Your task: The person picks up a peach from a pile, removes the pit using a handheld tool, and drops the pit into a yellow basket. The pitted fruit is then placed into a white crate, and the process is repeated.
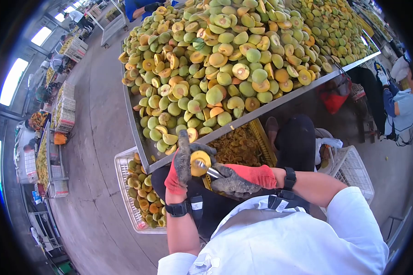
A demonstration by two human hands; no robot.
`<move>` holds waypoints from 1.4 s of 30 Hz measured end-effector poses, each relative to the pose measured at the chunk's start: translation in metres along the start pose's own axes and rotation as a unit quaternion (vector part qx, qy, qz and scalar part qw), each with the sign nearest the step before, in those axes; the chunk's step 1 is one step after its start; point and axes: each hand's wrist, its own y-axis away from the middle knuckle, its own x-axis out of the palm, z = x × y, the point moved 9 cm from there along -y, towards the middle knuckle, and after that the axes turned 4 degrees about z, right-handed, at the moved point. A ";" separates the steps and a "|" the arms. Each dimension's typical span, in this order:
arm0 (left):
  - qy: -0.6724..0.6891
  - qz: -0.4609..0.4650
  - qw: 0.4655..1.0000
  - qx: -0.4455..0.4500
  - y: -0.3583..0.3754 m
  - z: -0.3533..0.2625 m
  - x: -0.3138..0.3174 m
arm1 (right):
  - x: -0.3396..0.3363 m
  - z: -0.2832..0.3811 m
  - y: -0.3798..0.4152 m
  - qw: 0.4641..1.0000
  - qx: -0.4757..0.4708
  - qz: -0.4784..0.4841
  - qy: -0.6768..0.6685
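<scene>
My left hand (184, 162), in a red and grey glove, holds a halved yellow-orange fruit (200, 163) with its cut face showing. My right hand (238, 178), gloved the same way, is closed round a metal tool (214, 173) whose rounded tip lies against the middle of that cut face. Both hands are just below the near edge of a metal table (188, 143). A large heap of green and orange halved fruit (215, 73) covers the table above them.
A white crate (126, 192) of fruit halves stands at lower left. Below the table edge, a yellow crate (261, 140) holds orange-brown pieces (236, 147). A white basket (358, 174) is at right. Co-workers sit at far left and right; a blue-sleeved arm (140, 10) is behind the heap.
</scene>
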 end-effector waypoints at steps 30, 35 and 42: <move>0.055 -0.115 0.991 0.037 0.005 -0.012 0.008 | 0.012 -0.004 0.000 1.000 -0.015 0.004 -0.016; -0.014 -0.079 0.996 0.036 0.005 -0.011 0.009 | 0.010 -0.017 -0.001 0.998 0.028 0.002 -0.051; 0.149 -0.168 0.967 0.118 0.020 -0.006 0.008 | 0.014 -0.002 -0.004 0.998 -0.032 -0.004 -0.046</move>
